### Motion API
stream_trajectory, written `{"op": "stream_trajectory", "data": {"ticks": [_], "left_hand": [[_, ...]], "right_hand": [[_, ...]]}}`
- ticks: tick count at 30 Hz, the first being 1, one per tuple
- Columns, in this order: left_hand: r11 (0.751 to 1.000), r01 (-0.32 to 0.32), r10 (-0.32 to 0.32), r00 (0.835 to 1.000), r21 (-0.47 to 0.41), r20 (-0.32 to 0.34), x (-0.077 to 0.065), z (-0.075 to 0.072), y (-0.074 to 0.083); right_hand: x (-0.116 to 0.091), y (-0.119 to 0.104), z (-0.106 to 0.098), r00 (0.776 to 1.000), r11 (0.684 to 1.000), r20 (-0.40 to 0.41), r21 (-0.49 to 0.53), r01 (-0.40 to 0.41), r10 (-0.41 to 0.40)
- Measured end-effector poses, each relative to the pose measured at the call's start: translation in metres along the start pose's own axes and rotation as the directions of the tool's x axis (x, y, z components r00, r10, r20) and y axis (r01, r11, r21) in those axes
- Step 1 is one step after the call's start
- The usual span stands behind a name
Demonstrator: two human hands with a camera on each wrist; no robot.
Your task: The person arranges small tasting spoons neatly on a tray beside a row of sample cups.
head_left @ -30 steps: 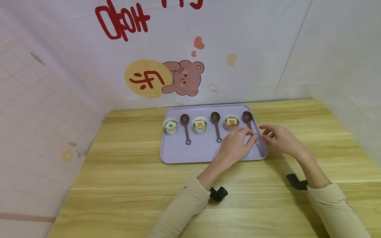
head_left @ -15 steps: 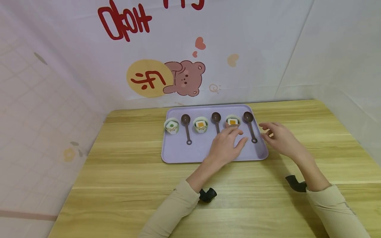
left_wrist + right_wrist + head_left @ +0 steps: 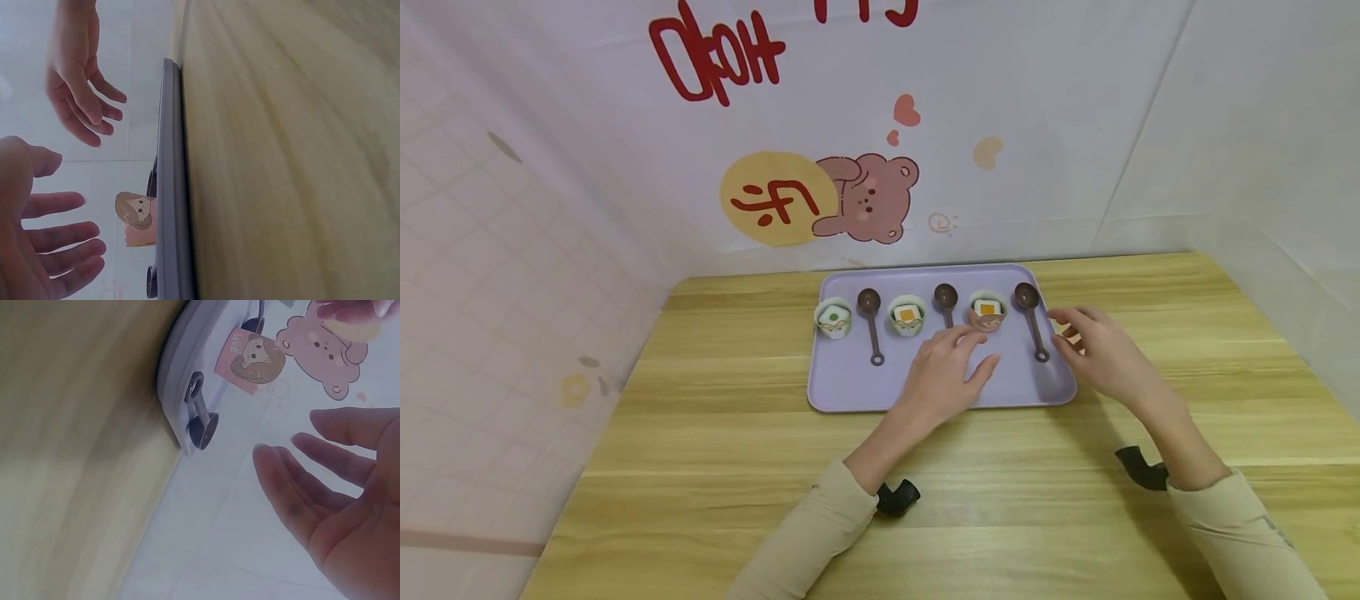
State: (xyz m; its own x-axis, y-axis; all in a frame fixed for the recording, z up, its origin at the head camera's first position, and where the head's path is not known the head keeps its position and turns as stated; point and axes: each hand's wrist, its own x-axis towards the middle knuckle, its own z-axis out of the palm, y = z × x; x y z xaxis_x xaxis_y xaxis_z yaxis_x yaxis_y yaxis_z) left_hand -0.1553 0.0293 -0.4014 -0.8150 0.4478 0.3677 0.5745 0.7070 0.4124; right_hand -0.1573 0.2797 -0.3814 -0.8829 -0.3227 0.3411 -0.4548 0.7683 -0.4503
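My left hand [image 3: 942, 375] hovers over the front middle of a lilac tray [image 3: 850, 390], holding nothing. It covers the lower handle of the middle brown measuring spoon [image 3: 946, 295]. Loosely bent, with bare fingers in the right wrist view, my right hand [image 3: 1101, 350] is beside the tray's right edge, nearest the right measuring spoon [image 3: 1034, 323]. A third measuring spoon [image 3: 871, 328] lies on the left. Between the spoons stand paper cups with white pieces inside: a pale cup [image 3: 832, 327], another pale cup [image 3: 906, 327] and a pink cup [image 3: 987, 322].
The tray lies on a wooden table [image 3: 715, 433] against a white backdrop with a printed bear [image 3: 872, 200]. Black curved pieces show at the left wrist [image 3: 897, 498] and the right wrist [image 3: 1141, 468]. The tray's raised rim [image 3: 167, 187] is seen side-on.
My left hand has moved left from near the right spoon to the tray's middle, uncovering the right spoon and hiding the middle spoon's handle. My right hand has barely shifted.
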Motion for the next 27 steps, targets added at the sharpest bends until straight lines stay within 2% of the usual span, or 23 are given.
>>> {"op": "stream_trajectory", "data": {"ticks": [5,15,22,27], "left_hand": [[0.999,0.002,-0.002,1.0,0.037,-0.001,-0.004,-0.004,-0.006],[0.992,0.069,-0.075,0.996,0.102,0.05,-0.015,-0.013,-0.025],[0.993,0.082,-0.082,0.997,0.09,-0.001,-0.023,-0.025,-0.041],[0.987,0.117,-0.115,0.993,0.111,-0.025,-0.028,-0.032,-0.052]], "right_hand": [[0.0,-0.003,0.001,1.0,0.999,0.023,-0.028,-0.019,0.02],[-0.001,-0.006,0.0,0.998,0.996,0.047,-0.081,-0.047,0.051],[-0.001,-0.004,0.0,0.996,0.991,0.041,-0.117,-0.069,0.075],[-0.001,-0.002,0.0,0.997,0.988,0.028,-0.144,-0.061,0.066]]}}
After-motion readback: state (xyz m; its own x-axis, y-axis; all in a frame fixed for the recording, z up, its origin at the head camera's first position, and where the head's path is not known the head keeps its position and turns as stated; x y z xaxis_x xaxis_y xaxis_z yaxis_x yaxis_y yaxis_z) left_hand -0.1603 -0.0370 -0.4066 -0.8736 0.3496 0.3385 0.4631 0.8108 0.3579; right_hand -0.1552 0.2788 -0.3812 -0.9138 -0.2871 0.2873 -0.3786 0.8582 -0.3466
